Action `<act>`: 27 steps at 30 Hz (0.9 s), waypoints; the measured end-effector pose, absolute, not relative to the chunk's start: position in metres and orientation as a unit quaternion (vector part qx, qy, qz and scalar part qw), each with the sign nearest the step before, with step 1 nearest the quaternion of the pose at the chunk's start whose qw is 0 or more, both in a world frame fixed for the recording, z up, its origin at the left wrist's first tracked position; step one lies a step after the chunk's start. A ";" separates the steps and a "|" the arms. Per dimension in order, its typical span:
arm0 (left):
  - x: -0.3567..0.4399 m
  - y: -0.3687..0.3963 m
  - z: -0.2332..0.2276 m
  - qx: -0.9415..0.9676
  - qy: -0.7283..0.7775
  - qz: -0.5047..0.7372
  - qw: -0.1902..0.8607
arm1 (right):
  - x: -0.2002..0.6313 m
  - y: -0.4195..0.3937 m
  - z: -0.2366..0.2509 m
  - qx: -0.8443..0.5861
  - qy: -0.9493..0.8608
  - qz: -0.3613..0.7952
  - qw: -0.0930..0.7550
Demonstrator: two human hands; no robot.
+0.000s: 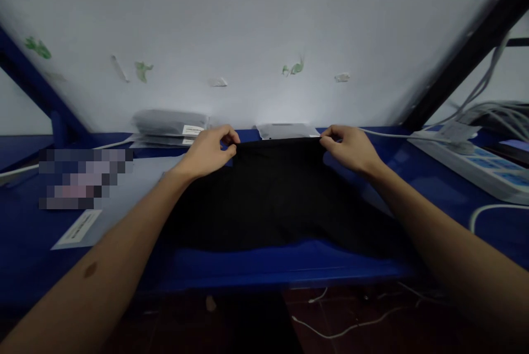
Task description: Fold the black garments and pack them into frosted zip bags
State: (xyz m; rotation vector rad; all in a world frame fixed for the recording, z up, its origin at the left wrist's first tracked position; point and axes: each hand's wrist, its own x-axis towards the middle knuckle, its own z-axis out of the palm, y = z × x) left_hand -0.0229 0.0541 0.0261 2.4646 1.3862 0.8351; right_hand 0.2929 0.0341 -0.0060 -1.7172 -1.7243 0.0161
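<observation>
Black cloth point(281, 194) on the blue tabletop point(256, 266), spread between the hands and from them back toward the wearer; long axis left-right, far edge running straight from hand to hand. Left hand point(210, 150) pinches that edge at its left end, right hand point(351, 147) at its right end, thumb against fingers both sides; neither hand nearer, both on it. Near edge wavy, just short of the tabletop's front. Whether the pinched edge is lifted: can't tell. Folds and layers lost in the black; side parts partly behind the forearms. Left forearm covers part of a pale labelled bag point(132, 189); item beside it pixelated out.
</observation>
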 end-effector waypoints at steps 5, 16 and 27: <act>-0.021 0.040 0.040 0.858 0.420 0.250 0.160 | 0.298 0.024 0.005 -0.637 -0.698 0.049 0.323; -0.024 0.052 0.025 0.870 0.455 0.169 0.087 | 0.300 0.030 -0.006 -0.627 -0.744 0.028 0.228; -0.028 0.058 0.024 0.882 0.456 0.068 0.100 | 0.304 0.031 -0.007 -0.616 -0.769 0.092 0.146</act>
